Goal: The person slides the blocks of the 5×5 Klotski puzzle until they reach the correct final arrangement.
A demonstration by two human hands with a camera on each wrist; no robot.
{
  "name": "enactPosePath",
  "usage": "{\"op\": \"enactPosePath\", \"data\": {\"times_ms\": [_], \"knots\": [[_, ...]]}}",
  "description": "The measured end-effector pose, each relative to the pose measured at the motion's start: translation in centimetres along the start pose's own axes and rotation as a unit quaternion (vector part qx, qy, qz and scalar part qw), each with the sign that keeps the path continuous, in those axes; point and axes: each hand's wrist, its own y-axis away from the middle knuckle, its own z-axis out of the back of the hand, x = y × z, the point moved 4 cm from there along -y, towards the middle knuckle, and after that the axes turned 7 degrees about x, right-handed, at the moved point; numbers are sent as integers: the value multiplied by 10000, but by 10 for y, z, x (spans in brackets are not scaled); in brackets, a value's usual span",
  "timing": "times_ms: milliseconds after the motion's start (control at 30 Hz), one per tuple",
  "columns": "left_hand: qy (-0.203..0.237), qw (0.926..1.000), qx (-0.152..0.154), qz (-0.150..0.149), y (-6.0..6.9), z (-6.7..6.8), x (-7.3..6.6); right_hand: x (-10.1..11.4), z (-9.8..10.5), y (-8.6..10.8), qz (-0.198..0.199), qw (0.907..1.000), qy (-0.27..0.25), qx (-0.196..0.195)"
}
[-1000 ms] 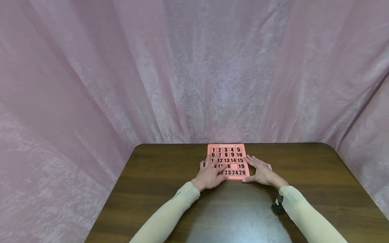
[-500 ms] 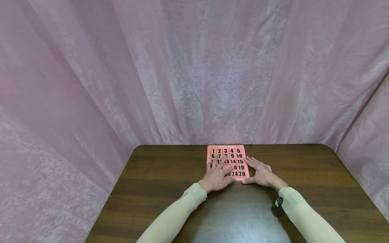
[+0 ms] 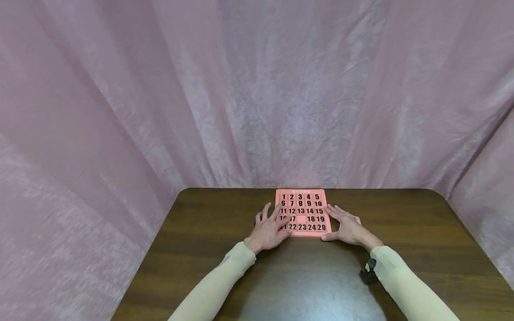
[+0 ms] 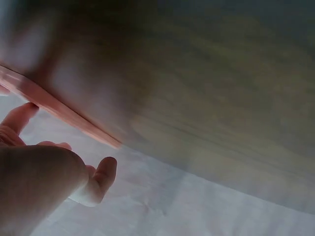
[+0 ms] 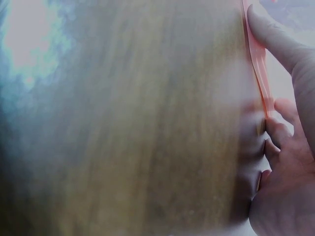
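A pink number board [image 3: 301, 234] lies flat at the table's far edge in the head view, its fourth row showing a gap between 17 and 18. Over its left side, the left hand [image 3: 268, 232] spreads its fingers, partly covering 16 and 21; whether the fingertips press on tiles cannot be told. The right hand [image 3: 350, 229] rests at the board's lower right corner, thumb by the lower edge, straight fingers along the right edge. The left wrist view shows the board's edge [image 4: 69, 116] above the hand [image 4: 44, 179]. In the right wrist view, the thumb of the hand [image 5: 298, 162] touches the board [image 5: 257, 61].
Brown wooden table [image 3: 401, 218] surrounds the board, with a glossy reflection nearer the person. A pink curtain [image 3: 297, 98] hangs directly behind the far edge and down both sides. A small black device [image 3: 367, 271] sits at the right wrist.
Tile 18 has slid one place right, so the gap now lies to its left. My left hand went right over the board, then back left, uncovering more tiles. My right hand has stayed put.
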Motion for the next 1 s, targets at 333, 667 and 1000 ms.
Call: {"op": "enactPosePath", "data": {"times_ms": [333,667,1000], "knots": [[130,9998,-110,-99,-23,9,-13,1,-1,0,-12,10000,41,-11],[-400,9978,394,358,-50,3,-17,4,-3,-2,-57,10000,5,61],[-354,9977,506,263,-42,6,-25,1,-2,0,-60,10000,27,28]]}}
